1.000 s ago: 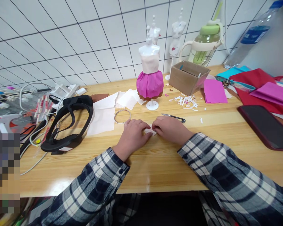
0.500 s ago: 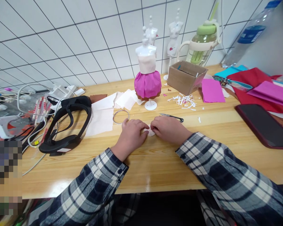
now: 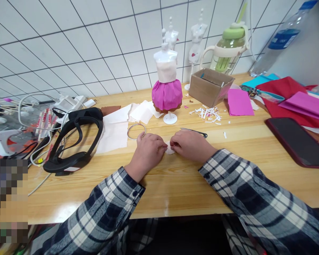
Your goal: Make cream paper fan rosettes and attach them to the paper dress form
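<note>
We're at a light wood-grain table (image 3: 175,187), glossy finish, front edge nearest us, white tiled wall behind with dark grout lines. Plaid sleeves in the foreground. Our left hand (image 3: 148,153) and right hand (image 3: 190,144) meet mid-table, fingertips of both pinched together on a small crumpled white paper piece (image 3: 170,148) lying on the wood between them.

Just behind the left hand: thin metal ring (image 3: 136,131), flat, round. Behind the right hand: small scissors (image 3: 195,132), dark handle. Toward the left edge: black curved headset (image 3: 74,140), matte plastic, with white cables beside it. White paper sheets (image 3: 117,129) lie flat, soft-edged, next to the ring.

Further back, centre: white plastic mannequin (image 3: 167,79) on a round stand, wearing a pleated magenta paper skirt. White paper shreds (image 3: 208,114) are scattered to its right. Open brown cardboard box (image 3: 210,86) behind them. Flat pink sheet (image 3: 239,102) beside the box. Right edge: dark phone (image 3: 299,141), red and pink sheets behind it. Back edge: clear jug with a green lid (image 3: 230,47).
</note>
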Motion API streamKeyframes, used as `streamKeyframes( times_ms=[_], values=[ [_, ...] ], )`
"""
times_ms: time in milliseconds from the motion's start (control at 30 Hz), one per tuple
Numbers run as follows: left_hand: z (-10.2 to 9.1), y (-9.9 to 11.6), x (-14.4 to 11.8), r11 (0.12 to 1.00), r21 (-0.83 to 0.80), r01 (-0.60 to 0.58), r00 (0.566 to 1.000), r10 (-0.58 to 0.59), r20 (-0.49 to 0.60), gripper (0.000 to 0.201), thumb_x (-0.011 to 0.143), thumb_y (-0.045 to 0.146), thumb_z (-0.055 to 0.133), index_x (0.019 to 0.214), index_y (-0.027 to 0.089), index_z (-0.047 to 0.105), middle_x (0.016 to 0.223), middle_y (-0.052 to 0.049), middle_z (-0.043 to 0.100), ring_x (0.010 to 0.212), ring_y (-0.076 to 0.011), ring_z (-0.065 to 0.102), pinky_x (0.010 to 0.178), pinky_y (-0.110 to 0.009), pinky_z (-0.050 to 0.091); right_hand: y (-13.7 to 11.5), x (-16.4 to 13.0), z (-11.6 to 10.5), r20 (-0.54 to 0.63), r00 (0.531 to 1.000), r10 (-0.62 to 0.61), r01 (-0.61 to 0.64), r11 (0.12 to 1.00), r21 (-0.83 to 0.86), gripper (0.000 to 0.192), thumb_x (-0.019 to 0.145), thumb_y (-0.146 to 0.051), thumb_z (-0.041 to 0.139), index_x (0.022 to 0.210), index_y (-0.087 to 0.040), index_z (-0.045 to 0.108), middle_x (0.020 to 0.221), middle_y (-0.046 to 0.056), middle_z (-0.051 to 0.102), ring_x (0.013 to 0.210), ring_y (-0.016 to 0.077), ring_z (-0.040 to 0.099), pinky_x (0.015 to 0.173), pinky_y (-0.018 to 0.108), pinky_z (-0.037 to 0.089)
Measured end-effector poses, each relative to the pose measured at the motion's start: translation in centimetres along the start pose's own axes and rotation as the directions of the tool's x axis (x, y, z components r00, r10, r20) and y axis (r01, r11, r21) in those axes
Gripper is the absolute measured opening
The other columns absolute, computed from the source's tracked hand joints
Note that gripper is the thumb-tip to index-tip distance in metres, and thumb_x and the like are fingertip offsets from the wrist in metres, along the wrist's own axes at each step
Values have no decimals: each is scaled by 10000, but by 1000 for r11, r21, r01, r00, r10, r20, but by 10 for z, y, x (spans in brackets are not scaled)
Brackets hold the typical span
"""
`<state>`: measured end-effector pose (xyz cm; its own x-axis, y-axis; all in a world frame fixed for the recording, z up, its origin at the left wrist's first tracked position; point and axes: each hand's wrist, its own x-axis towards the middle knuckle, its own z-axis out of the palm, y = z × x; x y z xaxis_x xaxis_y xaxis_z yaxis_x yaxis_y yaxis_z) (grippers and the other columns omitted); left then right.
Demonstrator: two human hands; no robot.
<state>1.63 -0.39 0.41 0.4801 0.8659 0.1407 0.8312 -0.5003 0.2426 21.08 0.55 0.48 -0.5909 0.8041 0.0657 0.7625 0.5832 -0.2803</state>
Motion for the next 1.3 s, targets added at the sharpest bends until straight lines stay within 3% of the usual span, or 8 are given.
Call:
streamKeyframes(
  times_ms=[133,333,533,800,1033,1167,1233,1300],
  values=[
    [-2,4,-2,999,47,11,1000,-9,-23,194,875,262,585,819,249,770,914,-46,737,941,-258,604,1057,-566,247,-3,-1,-2,28,999,16,-15,999,-36,188,909,-247,520,883,-197,699,918,62,706,896,210,609,786,317,392],
    [-6,8,-2,994,105,-37,999,36,3,239,904,246,526,849,233,757,866,-47,734,909,-255,602,1051,-553,271,-6,-2,0,-53,998,-25,24,1000,-16,163,891,-244,552,980,-184,675,976,68,682,962,212,600,810,309,393],
    [-7,8,-1,997,71,-39,999,36,35,229,895,214,506,843,218,729,882,-46,735,913,-244,612,1051,-511,305,-9,2,1,10,999,42,-41,999,-18,240,949,-276,496,915,-190,717,899,69,709,910,199,629,783,300,400],
    [-6,4,1,993,98,-62,998,62,7,256,916,243,496,870,237,748,911,-53,747,950,-258,608,1085,-552,249,-15,5,-3,50,998,38,-31,991,-127,243,939,-217,484,885,-165,715,900,111,713,903,243,631,777,335,407],
    [-2,-4,5,996,50,-73,997,72,28,217,909,269,542,872,217,749,891,-59,743,896,-245,624,947,-456,389,-20,11,1,34,999,-6,11,989,-146,221,883,-135,486,821,-128,698,851,128,703,833,257,631,699,341,396],
    [1,-10,5,995,-85,-60,998,61,10,205,908,273,556,902,212,752,912,-64,743,893,-234,636,886,-407,441,-13,7,5,-13,1000,4,-5,999,-49,233,900,-180,498,834,-138,717,876,112,719,854,235,633,732,326,401],
    [-3,-12,5,967,-250,-52,998,43,-39,207,911,296,564,992,217,738,987,-68,741,945,-225,646,904,-388,463,-8,5,5,-69,994,79,-70,990,122,219,899,-211,527,844,-163,733,885,79,732,851,203,633,738,300,406],
    [-9,-12,3,905,-416,-95,993,57,-103,258,896,333,598,1107,222,699,1115,-80,715,1053,-222,635,962,-381,466,-3,3,3,-83,979,186,-143,918,370,187,878,-254,576,834,-184,743,848,36,738,789,163,630,707,266,412]
  ],
)
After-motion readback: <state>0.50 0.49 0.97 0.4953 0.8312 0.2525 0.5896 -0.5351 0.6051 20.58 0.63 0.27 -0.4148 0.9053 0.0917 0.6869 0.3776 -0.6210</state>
